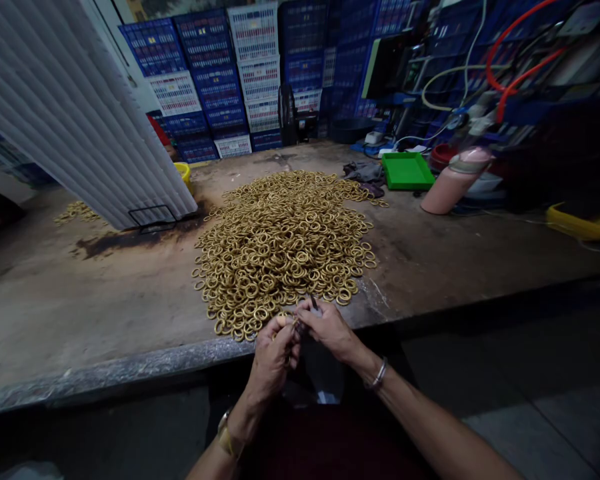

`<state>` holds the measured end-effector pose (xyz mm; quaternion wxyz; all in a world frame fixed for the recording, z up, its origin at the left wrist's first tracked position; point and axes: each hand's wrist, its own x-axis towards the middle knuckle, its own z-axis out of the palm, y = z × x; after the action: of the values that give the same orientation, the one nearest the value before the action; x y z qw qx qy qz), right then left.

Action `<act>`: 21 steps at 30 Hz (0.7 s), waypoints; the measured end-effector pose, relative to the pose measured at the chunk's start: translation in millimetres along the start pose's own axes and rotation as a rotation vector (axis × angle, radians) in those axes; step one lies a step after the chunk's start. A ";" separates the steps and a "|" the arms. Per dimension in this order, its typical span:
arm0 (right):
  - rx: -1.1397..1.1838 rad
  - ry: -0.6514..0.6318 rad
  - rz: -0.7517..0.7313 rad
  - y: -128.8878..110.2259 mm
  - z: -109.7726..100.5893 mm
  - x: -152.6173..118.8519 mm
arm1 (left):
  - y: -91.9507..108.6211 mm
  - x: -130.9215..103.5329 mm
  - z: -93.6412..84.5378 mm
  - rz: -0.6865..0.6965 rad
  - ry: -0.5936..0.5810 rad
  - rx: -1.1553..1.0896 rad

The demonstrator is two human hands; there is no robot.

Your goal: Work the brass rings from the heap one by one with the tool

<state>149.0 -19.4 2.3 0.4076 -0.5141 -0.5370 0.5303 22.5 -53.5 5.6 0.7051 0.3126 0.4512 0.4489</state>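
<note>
left hand pinching small gold-coloured metal ring, mostly hidden | right hand gripping slim dark tool, long axis toward gold-coloured ring pile just beyond | left nearer

Worktop, brown, dark-stained at left, bearing one large heap of gold rings. At its near edge, two hands, fingertips close together: left hand, with watch; right hand, with bracelet, gripping slim dark tool. Left: leaning ribbed panel, whitish. Right: green tray, pink bottle. Behind: stacked crates, blue and white.
</note>
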 end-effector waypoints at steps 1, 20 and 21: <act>-0.073 0.041 -0.037 1.2 -0.7 0.1 | 0.2 -0.1 0.6 0.001 0.014 -0.001; -0.985 -0.044 -0.128 12.1 -7.9 -5.1 | -4.2 -16.8 2.0 0.091 0.013 0.222; -0.997 -0.003 -0.120 12.7 -10.5 -3.5 | -6.1 -22.0 2.9 0.049 -0.043 0.215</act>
<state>161.3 -22.5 -8.8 0.1413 -0.6139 -0.7542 0.1855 23.1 -76.1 9.4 0.6658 0.4070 0.4739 0.4081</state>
